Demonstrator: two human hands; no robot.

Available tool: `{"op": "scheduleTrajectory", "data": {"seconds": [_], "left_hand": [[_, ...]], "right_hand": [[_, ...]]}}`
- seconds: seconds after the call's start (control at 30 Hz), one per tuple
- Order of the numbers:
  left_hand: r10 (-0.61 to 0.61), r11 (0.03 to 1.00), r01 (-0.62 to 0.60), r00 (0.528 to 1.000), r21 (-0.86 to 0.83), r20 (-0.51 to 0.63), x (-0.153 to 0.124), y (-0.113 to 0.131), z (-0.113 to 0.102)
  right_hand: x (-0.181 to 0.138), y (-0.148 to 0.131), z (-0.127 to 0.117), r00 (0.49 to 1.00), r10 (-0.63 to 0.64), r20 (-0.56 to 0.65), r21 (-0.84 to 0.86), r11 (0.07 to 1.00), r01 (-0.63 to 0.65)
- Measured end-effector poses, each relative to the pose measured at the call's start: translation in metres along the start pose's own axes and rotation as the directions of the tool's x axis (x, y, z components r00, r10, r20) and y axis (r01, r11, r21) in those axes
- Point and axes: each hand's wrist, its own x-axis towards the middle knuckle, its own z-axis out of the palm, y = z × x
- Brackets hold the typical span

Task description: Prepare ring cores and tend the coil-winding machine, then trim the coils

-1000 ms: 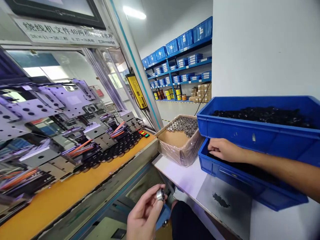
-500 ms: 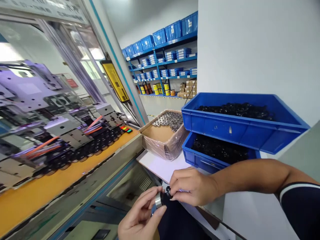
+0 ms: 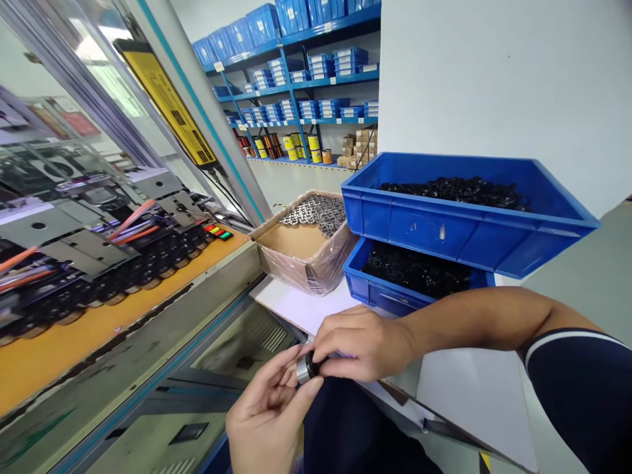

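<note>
Gripping the metal ring (image 3: 302,372) with the left hand (image 3: 274,401), pinching the black piece (image 3: 310,363) at its end with the right hand (image 3: 358,342); in open room nearer than the cardboard box (image 3: 286,261), off the edge of the white tabletop (image 3: 303,312), with blue bins (image 3: 424,225) close right of the box.

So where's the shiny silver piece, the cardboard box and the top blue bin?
Shiny silver piece (image 3: 301,370): head view, curved metal side.
Cardboard box (image 3: 283,266): head view, front wall.
Top blue bin (image 3: 464,230): head view, long front wall.
</note>
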Motion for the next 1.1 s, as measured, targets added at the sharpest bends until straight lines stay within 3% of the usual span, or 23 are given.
{"op": "scheduleTrajectory", "data": {"seconds": [0.2, 0.47, 1.1], "left_hand": [[-0.092, 0.993, 0.091, 0.996, -0.074, -0.003, -0.0012, -0.0081, -0.0044], [-0.111, 0.985, 0.109, 0.994, -0.133, -0.009, -0.0017, -0.0063, -0.0031], [-0.138, 0.972, 0.135, 0.99, -0.19, 0.001, -0.0029, -0.0025, 0.001]], "right_hand": [[0.0003, 0.0022, -0.0056, 0.989, 0.001, 0.15, -0.156, 0.987, 0.022], [0.0034, 0.0025, -0.0072, 0.99, -0.104, 0.091, -0.174, 0.978, 0.119], [0.0018, 0.0019, -0.0075, 0.982, -0.14, 0.129, -0.187, 0.969, 0.162]]}}
